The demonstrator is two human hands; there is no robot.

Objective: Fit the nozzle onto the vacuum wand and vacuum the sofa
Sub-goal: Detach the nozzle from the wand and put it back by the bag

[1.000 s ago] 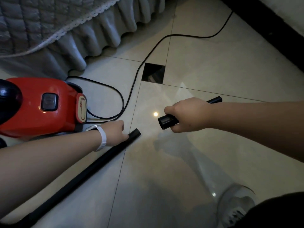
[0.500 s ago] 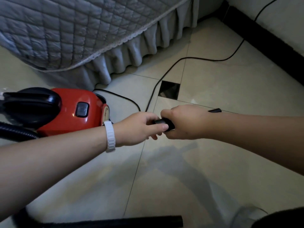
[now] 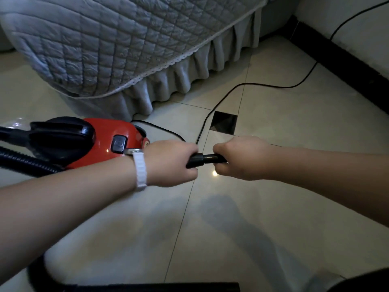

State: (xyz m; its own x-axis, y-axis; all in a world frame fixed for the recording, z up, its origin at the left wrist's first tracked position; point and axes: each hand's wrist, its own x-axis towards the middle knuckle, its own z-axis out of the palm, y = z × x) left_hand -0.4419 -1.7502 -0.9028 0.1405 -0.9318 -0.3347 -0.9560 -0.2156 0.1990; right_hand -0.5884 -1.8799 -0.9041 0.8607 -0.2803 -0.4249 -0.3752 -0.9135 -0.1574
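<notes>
My left hand (image 3: 171, 163) grips the wide black end of the vacuum wand (image 3: 194, 160). My right hand (image 3: 240, 158) grips the narrower black nozzle (image 3: 213, 158). The two black pieces meet end to end between my fists, above the tiled floor. The rest of the wand is hidden under my left hand and forearm, and the nozzle's far end is hidden in my right fist. The sofa (image 3: 117, 43), under a grey quilted cover with a frilled skirt, stands at the top left.
A red vacuum cleaner (image 3: 109, 140) with a black hose (image 3: 23, 163) sits on the floor at left. Its black cord (image 3: 242, 85) snakes across the tiles toward the right wall. A black tube (image 3: 157, 287) lies along the bottom edge.
My left hand rose from the wand lying on the floor and met the right hand. Both fists now hold the two black pieces joined end to end. The view tilted up toward the sofa.
</notes>
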